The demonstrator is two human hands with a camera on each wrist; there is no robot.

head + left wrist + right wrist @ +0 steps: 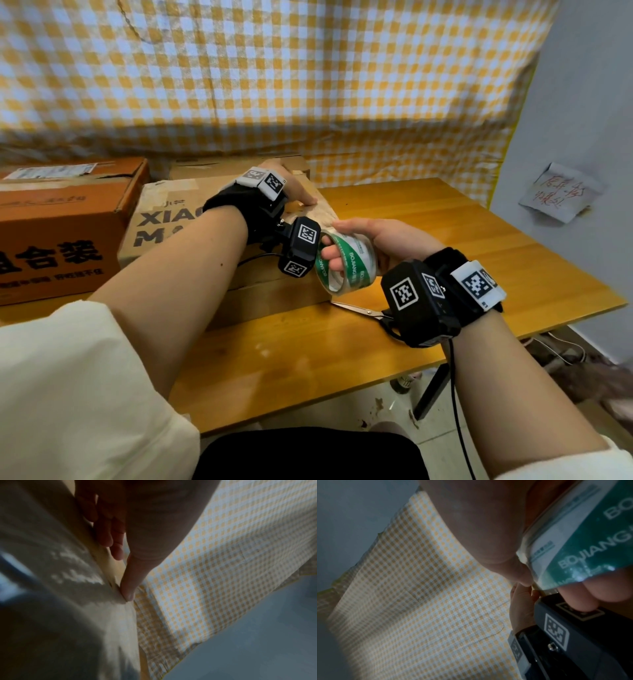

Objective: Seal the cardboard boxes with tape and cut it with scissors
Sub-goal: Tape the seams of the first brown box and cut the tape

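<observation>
A yellow-and-white checked cloth is hung across the back wall. A pale grey wall, bearing a handwritten paper note, is seen beside a wooden table above a tiled floor.

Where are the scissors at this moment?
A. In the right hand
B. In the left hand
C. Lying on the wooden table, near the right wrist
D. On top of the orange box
C: the scissors lie on the table, partly hidden behind the right wrist, while the right hand holds the tape roll and the left hand rests on the brown box.
</observation>
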